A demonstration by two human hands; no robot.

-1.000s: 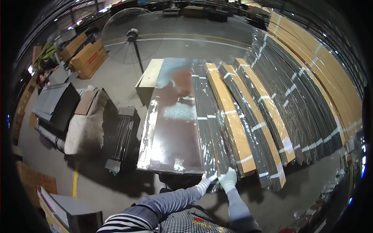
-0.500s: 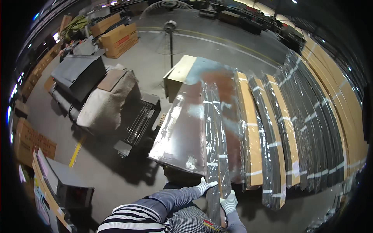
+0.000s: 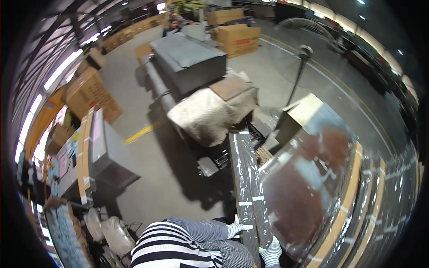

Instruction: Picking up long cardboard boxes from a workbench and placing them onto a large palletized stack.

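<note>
Between my hands is a long bundle of dark slats [image 3: 246, 190], wrapped in clear film with white tape bands. It looks like two narrow packs lying side by side, pointing away from me. My left hand [image 3: 237, 227], in a striped glove, grips its left edge with the thumb over the top. My right hand [image 3: 271, 252], gloved alike, holds the right edge nearer my body; its fingers underneath are hidden. The bundle runs along the left side of a worn brown and blue-grey table top [image 3: 292, 203], and its far end reaches toward a cloth-covered stack [image 3: 208, 111].
More film-wrapped bundles [image 3: 346, 201] lie along the table's right side. A standing fan [image 3: 304, 52] is beyond the table. A dark grey box-shaped block [image 3: 190, 62] stands behind the cloth-covered stack. Cartons [image 3: 237, 40] are farther back; a grey cabinet [image 3: 111, 154] stands left.
My view has turned left. The bundle, held in both hands, has swung left from on top of the table to its left side. Both hands keep their hold.
</note>
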